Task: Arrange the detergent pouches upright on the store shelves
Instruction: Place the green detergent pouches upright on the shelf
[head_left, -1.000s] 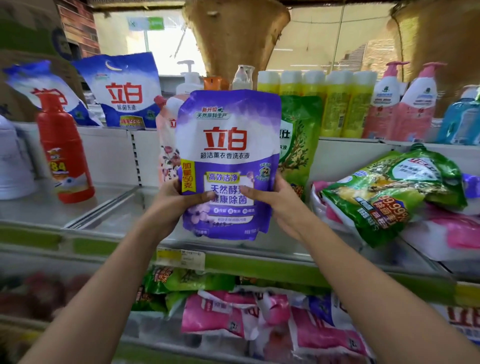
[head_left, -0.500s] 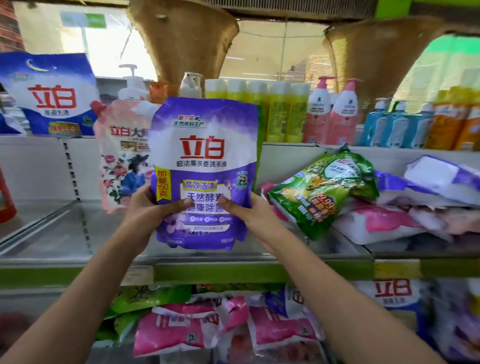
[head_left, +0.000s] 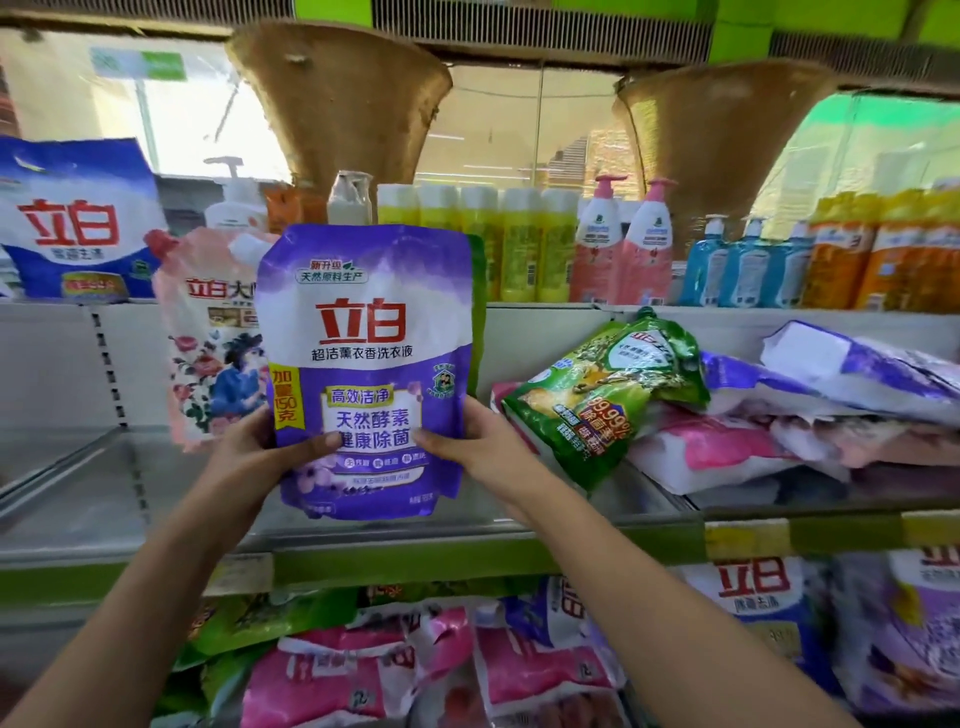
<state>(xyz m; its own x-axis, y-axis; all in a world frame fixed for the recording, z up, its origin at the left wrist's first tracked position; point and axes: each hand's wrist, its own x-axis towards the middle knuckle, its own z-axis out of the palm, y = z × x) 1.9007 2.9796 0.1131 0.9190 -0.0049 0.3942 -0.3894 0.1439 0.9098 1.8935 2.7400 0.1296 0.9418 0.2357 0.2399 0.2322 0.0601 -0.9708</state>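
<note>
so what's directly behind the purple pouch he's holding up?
A green pouch edge shows along the purple pouch's right side, and a pink floral pouch behind its left. Anything more behind it is covered.

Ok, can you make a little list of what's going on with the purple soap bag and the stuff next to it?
held item: purple detergent pouch, upright
left hand: grip on its lower left edge
right hand: grip on its lower right edge
behind it: pink floral pouch, standing
to the right: green pouch lying on a heap of pouches
shelf: bare metal below the held pouch
</note>
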